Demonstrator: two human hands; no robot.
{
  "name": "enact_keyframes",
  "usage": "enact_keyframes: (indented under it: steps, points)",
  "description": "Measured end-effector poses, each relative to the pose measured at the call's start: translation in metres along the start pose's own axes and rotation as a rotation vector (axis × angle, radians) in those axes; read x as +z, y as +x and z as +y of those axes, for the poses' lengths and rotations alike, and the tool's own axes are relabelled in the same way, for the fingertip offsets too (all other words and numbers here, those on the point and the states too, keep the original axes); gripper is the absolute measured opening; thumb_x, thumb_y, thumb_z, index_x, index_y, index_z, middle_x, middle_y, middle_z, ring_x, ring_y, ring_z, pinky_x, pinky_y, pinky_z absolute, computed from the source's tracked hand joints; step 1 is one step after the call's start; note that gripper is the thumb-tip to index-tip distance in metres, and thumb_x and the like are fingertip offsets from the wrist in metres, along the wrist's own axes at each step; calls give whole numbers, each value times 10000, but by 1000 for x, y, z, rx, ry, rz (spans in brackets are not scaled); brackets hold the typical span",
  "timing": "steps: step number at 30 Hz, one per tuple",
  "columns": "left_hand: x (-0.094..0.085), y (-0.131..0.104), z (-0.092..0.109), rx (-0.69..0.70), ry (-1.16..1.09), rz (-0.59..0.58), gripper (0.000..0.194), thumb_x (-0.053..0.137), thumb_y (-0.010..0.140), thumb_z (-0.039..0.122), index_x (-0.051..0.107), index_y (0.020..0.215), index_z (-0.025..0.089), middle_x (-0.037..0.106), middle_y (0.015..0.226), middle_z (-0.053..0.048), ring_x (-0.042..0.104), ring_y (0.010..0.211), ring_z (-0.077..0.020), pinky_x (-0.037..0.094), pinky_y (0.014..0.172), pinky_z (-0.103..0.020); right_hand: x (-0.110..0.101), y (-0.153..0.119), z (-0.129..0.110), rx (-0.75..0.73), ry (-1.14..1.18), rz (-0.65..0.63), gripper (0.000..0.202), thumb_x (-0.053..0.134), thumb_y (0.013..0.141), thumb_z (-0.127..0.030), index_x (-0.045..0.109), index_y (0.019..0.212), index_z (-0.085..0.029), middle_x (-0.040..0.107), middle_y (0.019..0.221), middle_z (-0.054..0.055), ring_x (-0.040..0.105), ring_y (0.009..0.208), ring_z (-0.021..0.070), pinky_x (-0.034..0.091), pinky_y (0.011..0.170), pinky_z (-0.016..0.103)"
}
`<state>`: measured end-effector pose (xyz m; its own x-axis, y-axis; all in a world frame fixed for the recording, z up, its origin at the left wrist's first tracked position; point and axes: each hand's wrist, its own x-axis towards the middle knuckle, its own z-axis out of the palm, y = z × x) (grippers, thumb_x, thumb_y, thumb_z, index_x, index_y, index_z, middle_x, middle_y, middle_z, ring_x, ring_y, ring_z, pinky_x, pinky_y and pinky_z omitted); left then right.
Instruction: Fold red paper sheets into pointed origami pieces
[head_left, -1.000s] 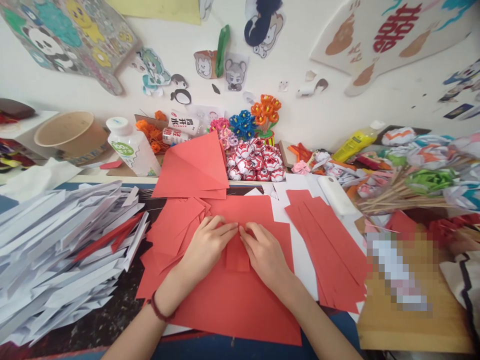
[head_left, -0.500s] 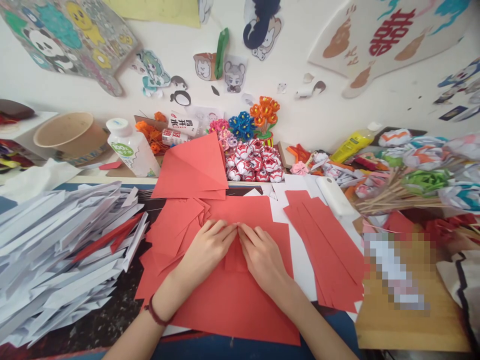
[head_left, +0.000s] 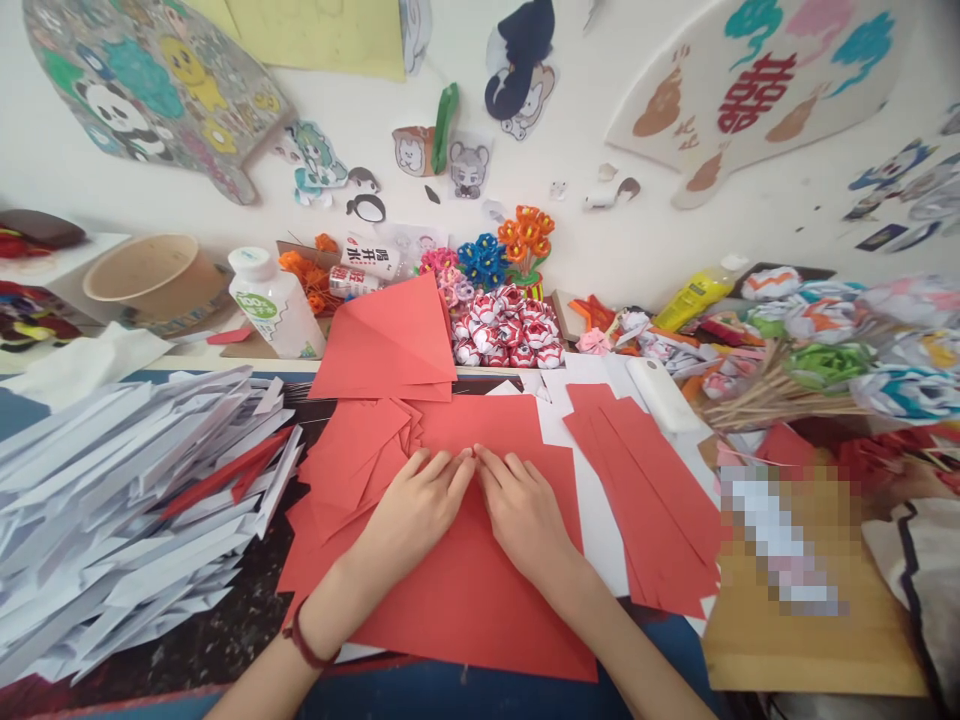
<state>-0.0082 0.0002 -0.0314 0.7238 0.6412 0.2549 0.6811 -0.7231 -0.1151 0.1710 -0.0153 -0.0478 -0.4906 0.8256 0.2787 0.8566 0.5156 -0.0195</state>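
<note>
A large red paper sheet [head_left: 480, 600] lies flat in front of me, with other red sheets under and around it. Over it, my left hand [head_left: 416, 500] and my right hand [head_left: 529, 510] meet almost fingertip to fingertip. Both have their fingers closed and pinched on a piece of red paper, mostly hidden beneath them. Left of my left hand is a loose heap of cut red paper pieces [head_left: 349, 455]. Several red paper strips [head_left: 645, 500] lie to the right of my right hand.
A big pile of folded white paper strips [head_left: 135, 520] fills the left. Behind stand a white bottle [head_left: 274, 305], red-and-white paper flowers [head_left: 510, 325] and a leaning red sheet [head_left: 382, 340]. Paper flowers on sticks [head_left: 825, 360] and a wooden board [head_left: 817, 650] are at the right.
The small red folded piece that showed between my hands no longer stands out there. My hands stay close together, fingertips nearly in the same place. The view has tilted slightly.
</note>
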Motion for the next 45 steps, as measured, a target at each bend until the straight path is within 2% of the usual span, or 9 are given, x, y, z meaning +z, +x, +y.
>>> enact_keyframes:
  steps: [8,13,20,28,31,35,38,42,45]
  points:
    - [-4,-7,6,-99,47,59,394,319,906,28,505,1252,50,664,825,-107,562,900,-245,407,881,-406,0,-3,0,12,15,16,520,410,803,58,576,1267,-106,581,1323,125,551,967,257,494,789,396]
    - [-1,-3,8,-110,-1,62,447,347,891,14,432,1328,45,671,946,-126,535,1040,-264,378,911,-405,-3,-3,2,50,79,30,474,406,846,28,574,1261,-128,607,1290,105,544,911,247,483,768,382]
    - [4,-5,8,-180,-53,-12,466,351,884,8,428,1329,121,652,1064,-118,535,872,-220,391,785,-366,-10,-3,1,182,170,38,328,392,980,-160,499,1289,-129,688,1016,138,577,884,251,464,742,375]
    - [1,-2,7,-245,-122,-31,356,350,937,70,481,1260,141,662,836,-74,528,836,-232,358,707,-351,-9,-21,-5,246,133,30,329,358,983,-131,487,1285,-129,691,988,147,601,954,288,447,780,428]
    - [1,1,6,-307,-246,-5,294,338,972,127,515,1202,176,681,915,-68,540,869,-222,366,746,-354,-11,-26,-6,292,221,56,338,349,979,-131,484,1290,-137,677,996,144,616,912,266,477,758,405]
    - [0,12,2,-509,-494,73,181,410,986,269,570,1050,214,676,1021,-32,551,926,-199,386,789,-330,-13,-29,-6,357,358,80,340,358,975,-164,512,1278,-177,658,988,130,625,902,250,512,733,373]
    - [0,21,0,-595,-434,40,240,424,978,353,599,925,198,668,945,-48,540,911,-227,381,792,-351,-12,-27,-7,391,419,97,332,357,973,-174,555,1239,-196,657,972,116,625,889,245,517,759,384]
    - [-2,29,3,-577,-258,-48,230,497,942,338,609,821,178,645,871,-74,533,889,-255,349,781,-382,-10,-19,-2,451,586,129,287,388,962,-187,598,1156,-213,674,1002,88,635,911,227,515,785,362]
    - [-6,32,5,-510,-304,-44,154,532,921,264,611,817,185,641,863,-53,527,880,-239,329,759,-366,-13,-8,8,502,729,172,223,483,940,-260,630,1104,-221,687,1032,66,637,923,218,500,804,347]
